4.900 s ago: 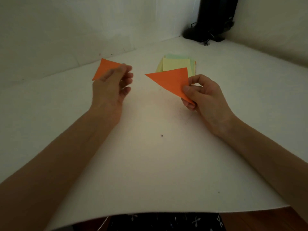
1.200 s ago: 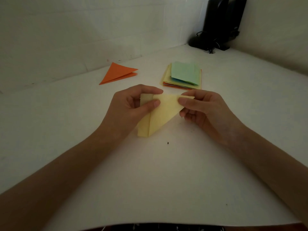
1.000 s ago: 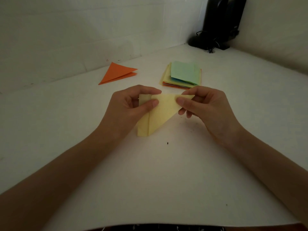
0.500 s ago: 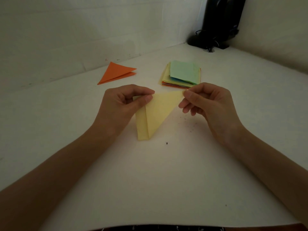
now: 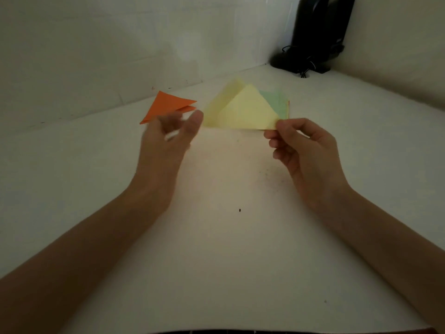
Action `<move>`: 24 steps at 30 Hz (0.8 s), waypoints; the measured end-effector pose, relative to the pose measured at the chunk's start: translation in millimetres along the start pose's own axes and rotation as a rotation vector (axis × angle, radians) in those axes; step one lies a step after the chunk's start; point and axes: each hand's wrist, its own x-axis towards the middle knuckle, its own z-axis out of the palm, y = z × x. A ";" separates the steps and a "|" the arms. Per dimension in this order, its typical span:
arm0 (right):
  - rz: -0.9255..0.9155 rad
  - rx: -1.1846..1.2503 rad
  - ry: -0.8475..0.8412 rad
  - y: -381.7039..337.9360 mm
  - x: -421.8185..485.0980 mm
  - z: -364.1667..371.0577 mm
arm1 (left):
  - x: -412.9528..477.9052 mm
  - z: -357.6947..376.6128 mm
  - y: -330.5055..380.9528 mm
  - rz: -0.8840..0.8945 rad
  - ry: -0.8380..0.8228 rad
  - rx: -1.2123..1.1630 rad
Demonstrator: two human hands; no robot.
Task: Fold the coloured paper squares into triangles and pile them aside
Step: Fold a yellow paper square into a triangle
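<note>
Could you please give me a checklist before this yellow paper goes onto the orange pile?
1. Right hand pinches the yellow paper by its corner: ok.
2. Yellow paper creased flat into a triangle: not ok, a flap stands loose.
3. Left hand clear of the paper: cannot tell, blurred.
4. Orange triangles lie flat at the back left: ok.
5. Stack of squares apart from the orange triangles: ok.

Open: near middle of the table (image 5: 228, 249), wide bare surface.
Far left: orange triangles (image 5: 168, 106) lie flat.
Far middle: paper stack (image 5: 279, 103).
Corner: black device (image 5: 313, 34).
</note>
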 end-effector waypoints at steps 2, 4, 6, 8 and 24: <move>0.137 0.174 0.013 1.8 1.0 3.8 | -7.0 10.0 -2.0 -0.223 -0.143 -0.154; 0.205 0.170 -0.027 4.6 -1.4 8.1 | -14.7 18.3 -3.7 -0.243 -0.262 -0.124; 0.192 0.008 -0.104 6.4 -6.4 11.6 | -16.2 22.1 -5.1 -0.216 -0.249 -0.092; 0.144 -0.223 -0.207 6.1 -12.2 14.3 | -14.1 21.7 -5.8 -0.220 -0.226 -0.082; 0.137 -0.305 -0.285 6.0 -13.2 13.8 | 15.4 -5.1 7.0 -0.311 -0.017 -0.330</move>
